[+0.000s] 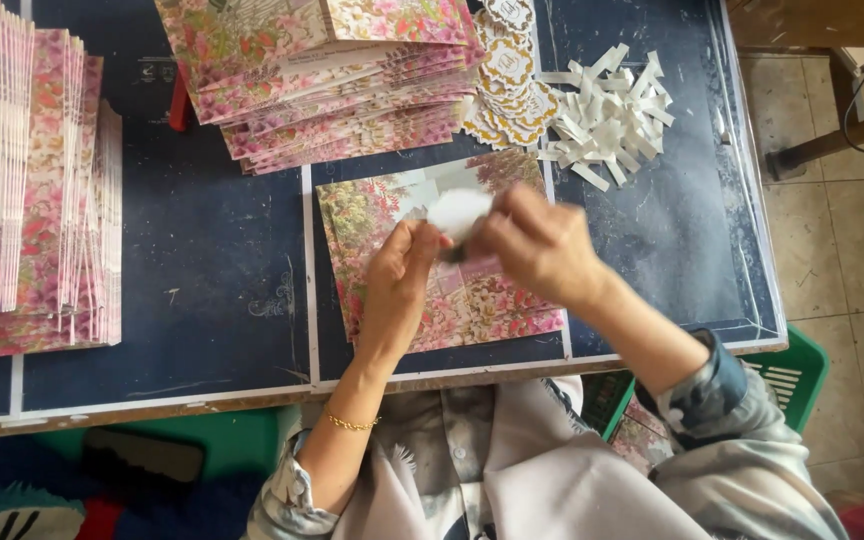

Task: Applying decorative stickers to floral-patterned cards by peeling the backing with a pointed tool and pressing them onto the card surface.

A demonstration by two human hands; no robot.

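Observation:
A floral printed card (372,215) lies flat on the dark blue table (212,280) in front of me. Above its middle, my left hand (399,275) and my right hand (537,245) meet, both pinching a small white piece (457,212) that is blurred with motion. What exactly the white piece is cannot be made out. A gold bracelet sits on my left wrist.
A fanned stack of floral cards (332,80) lies at the back. Gold-edged oval stickers (507,80) overlap beside it, and a heap of white paper strips (607,115) is at the back right. Another card stack (32,190) stands at the left. A green basket (792,375) sits below the table's right edge.

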